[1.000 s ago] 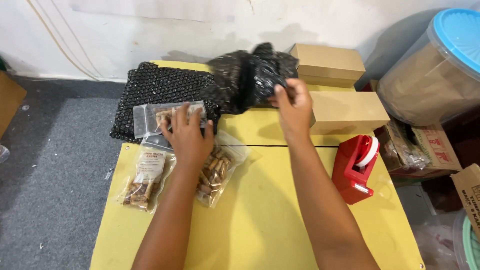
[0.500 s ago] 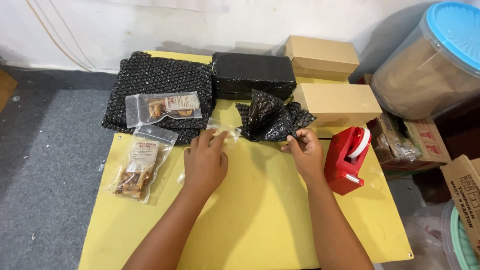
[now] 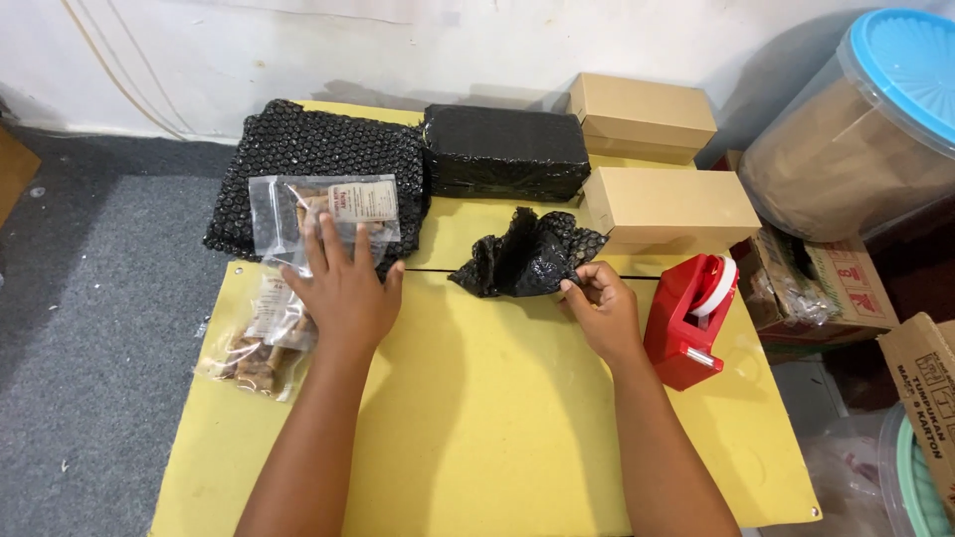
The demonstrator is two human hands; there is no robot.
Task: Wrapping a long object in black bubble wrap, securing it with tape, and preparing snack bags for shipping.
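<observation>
Low yellow table (image 3: 477,398) as landmark, top made of two boards with a seam across the middle. Behind the table: white wall (image 3: 398,40), scuffed, a thin cable (image 3: 109,70) running down it at the left. Left of the table: grey carpet floor (image 3: 90,328) with small white specks. Right of the table: big clear tub with a blue lid (image 3: 895,70), cardboard cartons (image 3: 925,388) below it. Light even, soft shadows.

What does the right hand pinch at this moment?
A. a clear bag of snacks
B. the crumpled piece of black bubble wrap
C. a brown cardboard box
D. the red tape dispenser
B: the right hand pinches the edge of the crumpled black bubble wrap on the yellow table.
</observation>
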